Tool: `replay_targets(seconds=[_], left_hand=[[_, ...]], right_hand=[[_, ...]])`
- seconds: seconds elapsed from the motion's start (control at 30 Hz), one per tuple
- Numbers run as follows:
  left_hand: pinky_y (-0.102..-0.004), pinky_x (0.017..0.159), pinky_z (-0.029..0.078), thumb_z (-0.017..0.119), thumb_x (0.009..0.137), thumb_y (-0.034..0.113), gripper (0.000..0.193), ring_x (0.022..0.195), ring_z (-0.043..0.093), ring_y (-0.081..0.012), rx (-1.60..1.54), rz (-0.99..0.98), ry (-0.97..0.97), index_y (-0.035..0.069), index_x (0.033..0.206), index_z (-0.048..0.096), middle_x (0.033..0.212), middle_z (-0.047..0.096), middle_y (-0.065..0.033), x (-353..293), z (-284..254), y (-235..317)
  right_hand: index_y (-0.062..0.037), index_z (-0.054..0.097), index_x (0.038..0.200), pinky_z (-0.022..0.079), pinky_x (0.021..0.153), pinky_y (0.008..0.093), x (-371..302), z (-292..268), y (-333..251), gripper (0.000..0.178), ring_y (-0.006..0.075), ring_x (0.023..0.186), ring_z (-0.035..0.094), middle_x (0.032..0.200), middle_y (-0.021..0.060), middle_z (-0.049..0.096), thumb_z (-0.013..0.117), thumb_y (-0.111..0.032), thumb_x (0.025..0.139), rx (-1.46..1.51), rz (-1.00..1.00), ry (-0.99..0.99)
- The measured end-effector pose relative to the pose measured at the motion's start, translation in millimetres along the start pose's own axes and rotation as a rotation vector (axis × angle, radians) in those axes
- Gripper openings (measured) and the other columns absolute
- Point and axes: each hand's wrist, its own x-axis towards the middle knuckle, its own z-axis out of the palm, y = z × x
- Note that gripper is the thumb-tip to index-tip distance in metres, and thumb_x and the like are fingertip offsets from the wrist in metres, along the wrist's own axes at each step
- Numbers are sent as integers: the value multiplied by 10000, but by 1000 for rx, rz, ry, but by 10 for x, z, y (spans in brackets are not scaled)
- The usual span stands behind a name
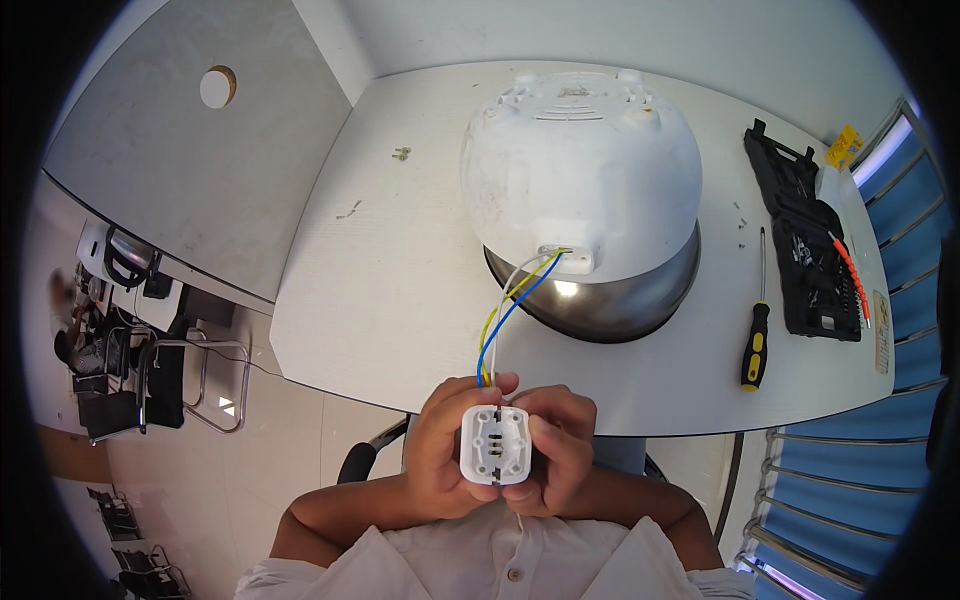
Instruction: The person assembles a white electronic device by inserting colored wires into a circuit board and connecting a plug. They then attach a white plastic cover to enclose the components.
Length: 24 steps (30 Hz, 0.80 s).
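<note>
Both hands hold a small white plastic socket housing (496, 445) in front of my chest. Its hollow side faces up, showing metal contacts along the middle. My left hand (437, 440) grips its left side, and my right hand (562, 445) pinches the right. Behind it, blue, white and yellow-green wires (497, 318) run up to a slot low on a white rounded appliance body (580, 165). This body rests bottom side up on the table, with a shiny metal section (600, 300) beneath. How the wires meet the housing is hidden by my fingers.
A black and yellow screwdriver (757, 345) lies on the white table (390, 270) at right. Beyond it is an open black tool case (800, 240) with a red flexible shaft (850, 275). Small screws (402, 154) lie at left. A grey partition (190, 140) borders the left side.
</note>
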Motion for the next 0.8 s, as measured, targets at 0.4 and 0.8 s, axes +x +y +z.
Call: replay_targets(seconds=[0.4, 0.8], left_hand=[[-355, 844, 457, 625, 803, 504, 718, 1039, 549, -282, 9, 9, 14, -24, 1246, 420, 1183, 510, -224, -14, 10, -22], [-362, 840, 454, 646, 795, 485, 708, 1047, 545, -288, -15, 18, -11, -14, 1249, 429, 1198, 514, -226, -9, -10, -26]], right_hand=[[-24, 466, 1220, 440, 707, 345, 2, 18, 3, 459, 233, 839, 506, 1093, 195, 457, 579, -313, 882, -17, -15, 26], [-20, 478, 1206, 440, 704, 342, 25, 1, 4, 460, 240, 864, 508, 1078, 191, 460, 596, -313, 872, -11, -46, -1]])
